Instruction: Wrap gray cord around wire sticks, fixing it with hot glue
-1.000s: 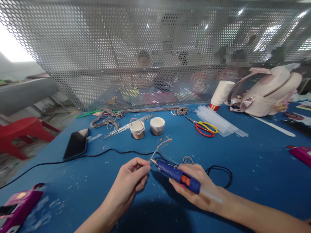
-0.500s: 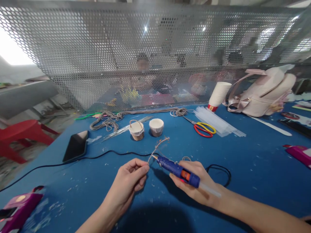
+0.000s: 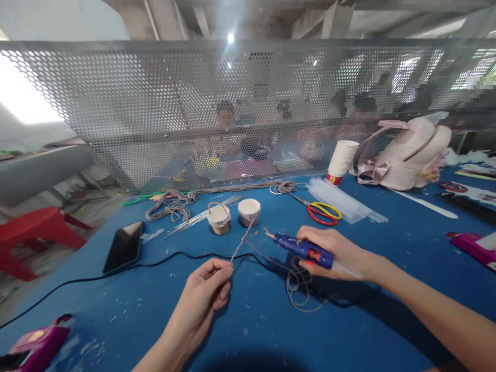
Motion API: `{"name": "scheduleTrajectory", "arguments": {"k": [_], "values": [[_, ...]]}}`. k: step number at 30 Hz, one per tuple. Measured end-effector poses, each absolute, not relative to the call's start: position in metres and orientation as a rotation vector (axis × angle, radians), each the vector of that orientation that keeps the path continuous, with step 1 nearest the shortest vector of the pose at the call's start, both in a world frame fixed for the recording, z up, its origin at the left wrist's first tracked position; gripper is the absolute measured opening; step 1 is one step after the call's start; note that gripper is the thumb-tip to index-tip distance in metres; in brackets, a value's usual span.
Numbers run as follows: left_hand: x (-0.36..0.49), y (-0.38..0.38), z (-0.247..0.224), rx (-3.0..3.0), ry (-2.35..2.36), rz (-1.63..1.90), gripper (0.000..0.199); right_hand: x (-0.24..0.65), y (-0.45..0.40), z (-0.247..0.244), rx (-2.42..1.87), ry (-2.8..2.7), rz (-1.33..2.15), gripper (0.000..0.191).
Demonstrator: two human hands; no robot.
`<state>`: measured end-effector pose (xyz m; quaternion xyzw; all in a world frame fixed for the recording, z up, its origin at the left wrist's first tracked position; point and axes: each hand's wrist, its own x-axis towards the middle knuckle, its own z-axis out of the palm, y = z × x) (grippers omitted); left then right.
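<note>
The left hand (image 3: 209,284) pinches a twine-wrapped stem (image 3: 243,241) between thumb and forefinger, its free end slanting up and away toward two small pots (image 3: 219,227). The right hand (image 3: 329,248) is wrapped around a glue gun (image 3: 294,248), its nozzle apart from the stem. The step in hand looks like gluing twine along the stem; the next move would call for a steady pinch, fingers clear of the hot tip, and the loose strand drawn snug. That twine (image 3: 299,274) lies looped beside the right hand. Farther out, a black cord (image 3: 155,259) crosses the blue table (image 3: 155,320), with scissors (image 3: 325,213) and clear strips (image 3: 344,201) beyond.
</note>
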<state>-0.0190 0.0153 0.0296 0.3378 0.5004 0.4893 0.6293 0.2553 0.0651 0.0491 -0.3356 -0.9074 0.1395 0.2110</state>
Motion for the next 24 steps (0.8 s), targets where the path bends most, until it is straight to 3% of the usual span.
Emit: {"name": "scheduleTrajectory", "arguments": {"k": [5, 9, 13, 17, 20, 24], "values": [[-0.021, 0.015, 0.03, 0.78, 1.122, 1.116, 0.016, 0.275, 0.108, 0.029, -1.29, -2.723, 0.215, 0.027], [-0.023, 0.015, 0.03, 0.77, 1.117, 1.119, 0.016, 0.279, 0.127, 0.016, -1.321, -2.829, 0.125, 0.043], [-0.022, 0.014, 0.03, 0.769, 1.119, 1.097, 0.019, 0.269, 0.12, 0.029, -1.306, -2.648, 0.132, 0.044], [-0.02, 0.011, 0.033, 0.778, 1.126, 1.064, 0.02, 0.228, 0.095, 0.046, -1.057, -2.265, 0.656, 0.031], [-0.019, 0.01, 0.034, 0.782, 1.121, 1.038, 0.02, 0.19, 0.079, 0.041, -0.901, -2.011, 1.103, 0.034], [-0.02, 0.009, 0.034, 0.782, 1.098, 1.037, 0.019, 0.162, 0.068, 0.027, -0.888, -1.748, 1.319, 0.019]]}}
